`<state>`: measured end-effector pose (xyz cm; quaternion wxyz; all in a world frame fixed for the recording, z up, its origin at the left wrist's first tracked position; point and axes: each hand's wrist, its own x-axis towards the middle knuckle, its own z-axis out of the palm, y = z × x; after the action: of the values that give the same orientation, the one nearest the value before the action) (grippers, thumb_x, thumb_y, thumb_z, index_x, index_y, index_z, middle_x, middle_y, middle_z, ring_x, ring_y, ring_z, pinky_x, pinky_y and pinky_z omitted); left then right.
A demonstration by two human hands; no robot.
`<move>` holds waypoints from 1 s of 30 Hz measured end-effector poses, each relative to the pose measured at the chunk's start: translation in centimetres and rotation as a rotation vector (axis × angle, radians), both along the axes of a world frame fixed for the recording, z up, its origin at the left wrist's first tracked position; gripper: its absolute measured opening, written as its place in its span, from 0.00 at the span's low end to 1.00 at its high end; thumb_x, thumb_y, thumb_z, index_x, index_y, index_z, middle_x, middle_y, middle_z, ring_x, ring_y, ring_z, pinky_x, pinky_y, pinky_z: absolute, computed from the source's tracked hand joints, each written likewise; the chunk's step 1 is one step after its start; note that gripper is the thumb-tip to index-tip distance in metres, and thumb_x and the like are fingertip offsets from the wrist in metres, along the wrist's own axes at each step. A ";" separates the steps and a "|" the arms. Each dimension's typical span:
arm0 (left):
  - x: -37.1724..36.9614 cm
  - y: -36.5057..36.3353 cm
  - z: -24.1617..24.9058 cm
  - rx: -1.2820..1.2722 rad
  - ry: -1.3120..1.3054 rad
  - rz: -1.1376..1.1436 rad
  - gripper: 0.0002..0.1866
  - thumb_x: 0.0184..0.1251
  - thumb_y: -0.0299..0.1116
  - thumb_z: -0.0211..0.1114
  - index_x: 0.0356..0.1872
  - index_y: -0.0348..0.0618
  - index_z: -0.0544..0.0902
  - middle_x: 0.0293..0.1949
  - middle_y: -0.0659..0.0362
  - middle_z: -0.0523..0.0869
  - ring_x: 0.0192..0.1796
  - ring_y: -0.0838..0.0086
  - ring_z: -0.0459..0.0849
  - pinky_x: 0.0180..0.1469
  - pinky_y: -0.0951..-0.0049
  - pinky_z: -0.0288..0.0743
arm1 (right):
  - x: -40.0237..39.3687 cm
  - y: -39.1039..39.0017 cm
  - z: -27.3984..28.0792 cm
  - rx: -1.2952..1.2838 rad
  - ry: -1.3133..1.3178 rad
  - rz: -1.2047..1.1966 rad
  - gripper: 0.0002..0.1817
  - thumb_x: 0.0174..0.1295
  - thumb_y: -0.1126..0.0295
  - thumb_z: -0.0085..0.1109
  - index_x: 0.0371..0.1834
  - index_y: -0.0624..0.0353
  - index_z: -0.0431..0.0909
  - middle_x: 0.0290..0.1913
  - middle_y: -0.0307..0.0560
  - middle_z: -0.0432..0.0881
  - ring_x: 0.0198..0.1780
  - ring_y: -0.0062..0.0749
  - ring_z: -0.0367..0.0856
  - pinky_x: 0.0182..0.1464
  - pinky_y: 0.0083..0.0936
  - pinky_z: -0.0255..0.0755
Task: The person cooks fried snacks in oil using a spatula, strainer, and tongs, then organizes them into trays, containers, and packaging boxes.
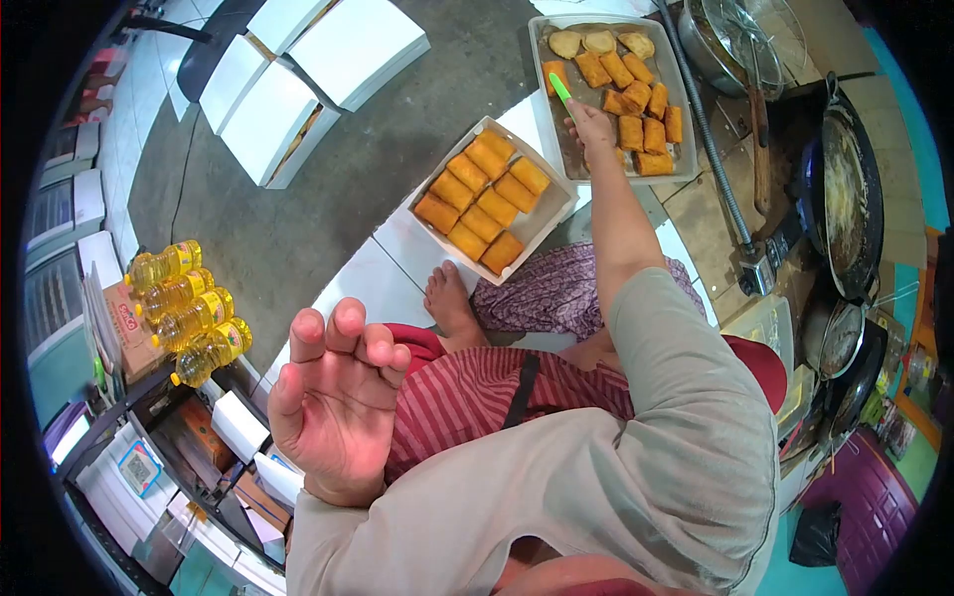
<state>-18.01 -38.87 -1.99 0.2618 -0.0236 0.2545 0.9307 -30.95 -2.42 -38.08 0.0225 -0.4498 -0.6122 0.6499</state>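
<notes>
My left hand [343,397] is raised palm up at the lower left, its fingers apart and slightly curled, holding nothing. At the top right, my right hand [590,129] grips a light green utensil [559,87], whose tip is beside a fried roll [556,72] in a plastic tray [690,149]. Several golden fried rolls [631,132] and a few pale round pieces [599,42] lie in that tray. Left of it, an open white box [550,224] holds several fried rolls [467,197] in rows, with a bare strip along its right side.
White boxes [266,119] stand on the floor at the upper left. Oil bottles [204,338] lie at the left beside a carton [129,323]. A large wok [845,189] and a metal pot [711,50] are at the right, near a burner hose [711,139]. Patterned cloth [542,293] lies below the box.
</notes>
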 end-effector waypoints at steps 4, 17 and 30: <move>0.0 0.1 -0.2 -0.028 0.020 -0.007 0.18 0.70 0.42 0.52 0.57 0.47 0.72 0.57 0.54 0.72 0.53 0.61 0.74 0.61 0.59 0.67 | -0.4 -0.2 0.5 -0.180 0.061 -0.074 0.19 0.57 0.51 0.65 0.42 0.53 0.80 0.30 0.36 0.80 0.20 0.13 0.66 0.17 0.12 0.56; 0.7 -1.4 -0.3 0.132 0.060 -0.039 0.20 0.71 0.41 0.51 0.60 0.44 0.71 0.59 0.52 0.71 0.57 0.59 0.74 0.63 0.57 0.68 | 8.7 -3.9 8.0 -0.458 -0.111 0.388 0.21 0.56 0.51 0.66 0.46 0.52 0.78 0.28 0.37 0.79 0.16 0.07 0.62 0.11 0.05 0.49; 1.1 -3.3 -0.3 0.216 0.080 -0.002 0.21 0.73 0.41 0.49 0.62 0.43 0.70 0.61 0.50 0.70 0.58 0.59 0.74 0.64 0.56 0.66 | 7.7 -6.0 11.2 0.727 -0.373 0.824 0.22 0.56 0.46 0.60 0.41 0.52 0.83 0.36 0.49 0.84 0.32 0.37 0.82 0.33 0.31 0.75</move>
<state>-16.88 -42.15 -2.32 0.2535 0.0424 0.1628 0.9526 -23.21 -8.38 -26.89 -0.1874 -0.2447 -0.9143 0.2629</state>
